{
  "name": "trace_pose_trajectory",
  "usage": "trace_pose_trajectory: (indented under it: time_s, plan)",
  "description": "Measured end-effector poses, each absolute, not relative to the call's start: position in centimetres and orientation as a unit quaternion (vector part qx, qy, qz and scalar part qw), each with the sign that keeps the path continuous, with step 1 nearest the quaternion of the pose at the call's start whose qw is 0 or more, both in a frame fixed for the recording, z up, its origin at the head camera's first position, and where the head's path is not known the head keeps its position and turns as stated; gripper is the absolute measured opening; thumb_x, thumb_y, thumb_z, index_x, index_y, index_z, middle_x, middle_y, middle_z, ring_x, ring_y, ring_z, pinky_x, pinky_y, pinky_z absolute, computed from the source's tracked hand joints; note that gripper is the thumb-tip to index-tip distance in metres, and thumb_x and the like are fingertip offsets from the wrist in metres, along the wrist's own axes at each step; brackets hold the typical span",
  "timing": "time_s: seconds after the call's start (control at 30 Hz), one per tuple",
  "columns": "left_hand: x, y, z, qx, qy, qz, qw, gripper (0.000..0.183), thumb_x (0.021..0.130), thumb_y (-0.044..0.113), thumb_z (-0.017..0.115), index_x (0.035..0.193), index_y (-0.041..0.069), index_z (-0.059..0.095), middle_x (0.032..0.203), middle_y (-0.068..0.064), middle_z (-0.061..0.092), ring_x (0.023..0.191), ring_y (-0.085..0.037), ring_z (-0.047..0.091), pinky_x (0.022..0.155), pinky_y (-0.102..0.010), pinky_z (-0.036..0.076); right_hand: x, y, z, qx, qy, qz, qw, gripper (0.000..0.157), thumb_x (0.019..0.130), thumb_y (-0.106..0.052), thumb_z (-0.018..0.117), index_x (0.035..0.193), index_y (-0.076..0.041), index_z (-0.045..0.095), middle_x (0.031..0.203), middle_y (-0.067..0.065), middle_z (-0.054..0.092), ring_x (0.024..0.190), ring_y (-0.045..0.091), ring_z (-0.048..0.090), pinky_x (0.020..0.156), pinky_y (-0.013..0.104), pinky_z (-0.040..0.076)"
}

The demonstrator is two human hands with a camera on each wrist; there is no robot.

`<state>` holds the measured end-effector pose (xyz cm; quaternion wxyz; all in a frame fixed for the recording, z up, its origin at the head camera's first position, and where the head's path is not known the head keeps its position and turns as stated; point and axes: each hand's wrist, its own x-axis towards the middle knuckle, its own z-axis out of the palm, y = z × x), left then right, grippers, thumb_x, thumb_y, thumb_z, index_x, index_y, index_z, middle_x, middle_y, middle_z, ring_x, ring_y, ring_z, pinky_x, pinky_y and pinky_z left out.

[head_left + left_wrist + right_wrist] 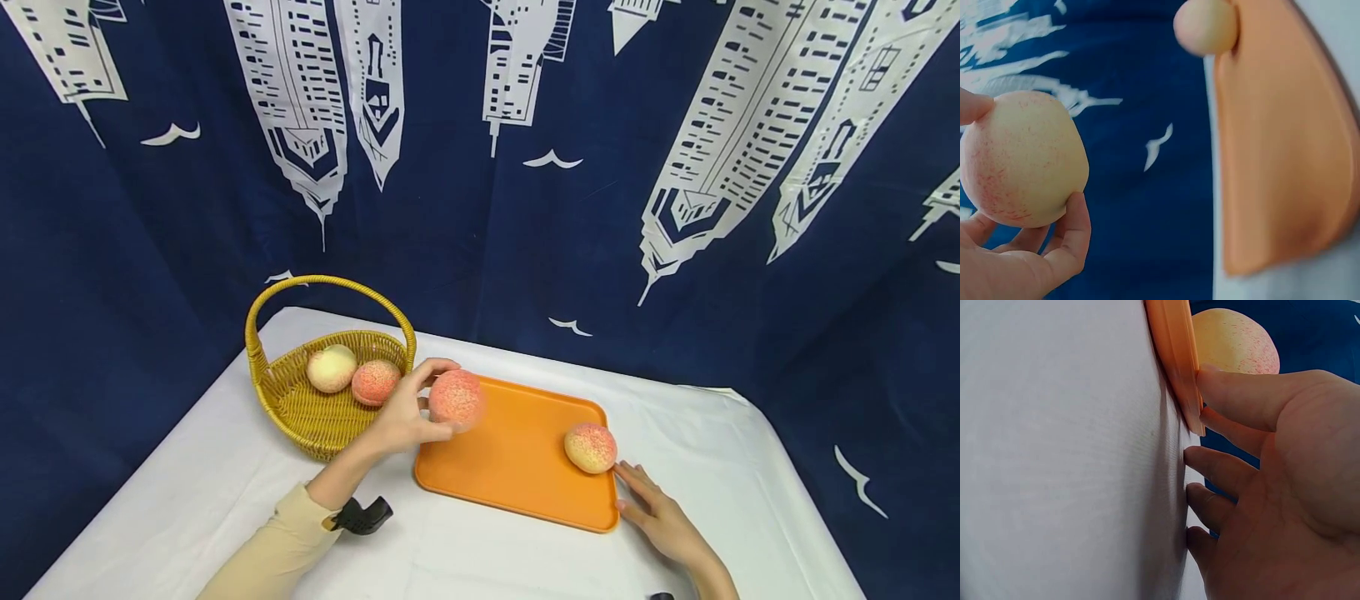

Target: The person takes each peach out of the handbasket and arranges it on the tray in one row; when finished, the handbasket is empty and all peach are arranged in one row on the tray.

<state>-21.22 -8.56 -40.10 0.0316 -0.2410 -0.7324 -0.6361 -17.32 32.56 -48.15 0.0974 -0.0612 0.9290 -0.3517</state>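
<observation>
My left hand [405,417] grips a pinkish peach [457,400] above the left end of an orange tray [510,458]. In the left wrist view, thumb and fingers wrap the sides of this peach [1029,159], which shows a pale yellow face with red speckles. Another peach [591,448], yellow and pink, sits on the tray near its right edge. Beside that edge lies my right hand [663,521], its fingers extended. The right wrist view has the thumb at the tray rim [1175,356] and the other fingertips down at the white cloth.
A yellow wicker basket [322,421] with a tall arched handle stands left of the tray. Inside it are a pale peach [332,368] and a redder peach [376,382]. A white cloth [450,550] covers the table, and a navy curtain [450,250] with white buildings hangs behind.
</observation>
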Motion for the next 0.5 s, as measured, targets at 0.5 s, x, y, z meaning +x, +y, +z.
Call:
trace_pose_trajectory:
  time_s: [0.5]
  plan:
    - [-23.8, 1.4, -44.3, -0.211, -0.781, -0.587, -0.024, 0.071, 0.063, 0.008, 0.083, 0.128, 0.012, 0.055, 0.125, -0.008, 0.055, 0.109, -0.024, 0.052, 0.086, -0.038, 0.052, -17.3, 32.7, -48.4, -0.062, 0.928, -0.356, 0.094, 0.064, 0.094, -0.035, 0.062, 0.149, -0.009, 0.041, 0.158, 0.025, 0.023, 0.146, 0.048, 0.011, 0.11, 0.072, 0.011]
